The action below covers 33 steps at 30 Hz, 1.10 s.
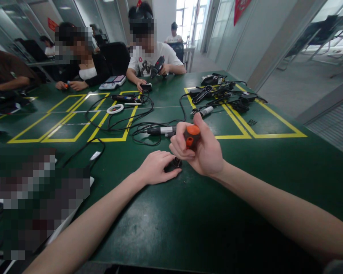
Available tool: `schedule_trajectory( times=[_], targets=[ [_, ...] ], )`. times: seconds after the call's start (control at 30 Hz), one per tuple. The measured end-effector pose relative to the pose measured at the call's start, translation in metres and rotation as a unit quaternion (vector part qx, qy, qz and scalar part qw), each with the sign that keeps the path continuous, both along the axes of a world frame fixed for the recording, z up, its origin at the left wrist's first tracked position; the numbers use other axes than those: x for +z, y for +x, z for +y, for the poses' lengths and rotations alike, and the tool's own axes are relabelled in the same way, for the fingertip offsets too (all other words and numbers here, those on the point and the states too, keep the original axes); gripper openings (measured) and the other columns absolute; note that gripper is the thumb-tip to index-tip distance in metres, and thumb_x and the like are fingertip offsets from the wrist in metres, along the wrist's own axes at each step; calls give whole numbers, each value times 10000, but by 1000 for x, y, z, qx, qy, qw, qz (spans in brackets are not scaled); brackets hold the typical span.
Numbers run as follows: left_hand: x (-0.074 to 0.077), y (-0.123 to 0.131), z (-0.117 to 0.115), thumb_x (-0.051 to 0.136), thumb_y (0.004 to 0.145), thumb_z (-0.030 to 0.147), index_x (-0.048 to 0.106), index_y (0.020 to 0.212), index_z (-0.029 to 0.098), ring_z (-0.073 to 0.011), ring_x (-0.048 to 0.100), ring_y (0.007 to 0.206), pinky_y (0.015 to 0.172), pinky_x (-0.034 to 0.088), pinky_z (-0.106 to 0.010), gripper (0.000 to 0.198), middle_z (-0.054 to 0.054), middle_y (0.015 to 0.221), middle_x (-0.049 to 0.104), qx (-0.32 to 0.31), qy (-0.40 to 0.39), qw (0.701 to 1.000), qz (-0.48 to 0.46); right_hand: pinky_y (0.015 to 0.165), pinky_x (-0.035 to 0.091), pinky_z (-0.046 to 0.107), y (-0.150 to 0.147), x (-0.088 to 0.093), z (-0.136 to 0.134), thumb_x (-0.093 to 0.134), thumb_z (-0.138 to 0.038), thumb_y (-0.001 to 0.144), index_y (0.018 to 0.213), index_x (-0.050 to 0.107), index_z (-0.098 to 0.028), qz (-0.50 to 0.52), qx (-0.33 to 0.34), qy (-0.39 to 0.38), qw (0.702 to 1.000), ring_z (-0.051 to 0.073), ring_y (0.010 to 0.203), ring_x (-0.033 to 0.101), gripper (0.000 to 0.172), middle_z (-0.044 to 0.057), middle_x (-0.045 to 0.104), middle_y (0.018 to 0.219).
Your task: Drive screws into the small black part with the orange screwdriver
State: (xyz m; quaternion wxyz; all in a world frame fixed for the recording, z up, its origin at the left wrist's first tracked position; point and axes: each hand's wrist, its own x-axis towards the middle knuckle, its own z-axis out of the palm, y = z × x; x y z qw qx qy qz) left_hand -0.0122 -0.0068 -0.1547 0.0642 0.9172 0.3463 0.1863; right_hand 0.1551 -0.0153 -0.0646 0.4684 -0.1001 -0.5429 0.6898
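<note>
My right hand (201, 150) is closed round a screwdriver with an orange and black handle (191, 136), held upright with its tip pointing down. Under the tip sits a small dark part (175, 163) on the green table (171, 228). My left hand (157, 167) rests on the table and pinches that dark part with its fingers, holding it in place. Most of the part is hidden by both hands.
Black cables and a dark cylindrical tool (160, 131) lie just beyond my hands, inside yellow taped boxes. A white ring (115, 109) and more black gear (217, 95) lie farther back. Other people sit across the table. A blurred object (40, 198) lies at my left.
</note>
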Motion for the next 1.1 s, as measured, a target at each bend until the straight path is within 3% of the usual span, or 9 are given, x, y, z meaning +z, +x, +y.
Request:
schedule_trajectory(
  times=[0.2,0.3,0.4,0.63,0.83,1.0,1.1],
  targets=[
    [0,1,0,614,986,465,690,906,169,-214,676,757,713,492,-324,316,-48,788,712,3,1,1000,1,437,199,215,2,1,-2,666,-620,931,833,498,-237,34,-4,13,999,72,427,214,429,-116,329,514],
    [2,1,-1,617,985,448,696,938,171,-206,680,766,728,501,-315,292,-40,788,710,0,-4,1000,-2,423,203,222,3,0,0,600,-642,966,739,504,-220,14,13,18,1000,71,425,243,488,-90,354,521],
    [3,1,-2,630,978,437,711,997,172,-207,684,774,733,506,-313,278,-35,787,710,0,-1,1000,-4,416,187,235,3,-1,1,507,-704,985,660,509,-211,-6,29,12,999,70,416,218,591,-86,289,496],
    [1,1,-1,615,986,445,705,959,178,-203,681,759,722,506,-307,284,-26,743,686,1,0,1000,-4,437,206,222,2,-1,0,661,-625,927,828,518,-234,24,8,5,1000,77,429,228,428,-106,352,511],
    [2,0,-1,618,986,437,707,991,172,-214,696,803,737,512,-313,279,-46,812,719,-7,13,1000,-4,423,183,245,1,-1,3,490,-735,982,656,520,-214,-17,30,5,999,76,414,212,616,-90,269,469],
    [1,1,-1,616,989,458,700,959,175,-203,671,742,709,497,-311,297,-28,755,691,1,10,1000,-1,442,198,236,2,-2,2,659,-703,900,825,509,-243,3,-3,8,1000,82,432,214,489,-112,331,507],
    [0,1,0,618,990,457,693,922,173,-199,656,709,698,492,-311,301,-24,723,669,-4,5,1000,-3,451,223,237,0,-1,2,627,-692,937,802,548,-228,-12,-18,5,1000,86,451,262,489,-88,369,527]
  ],
)
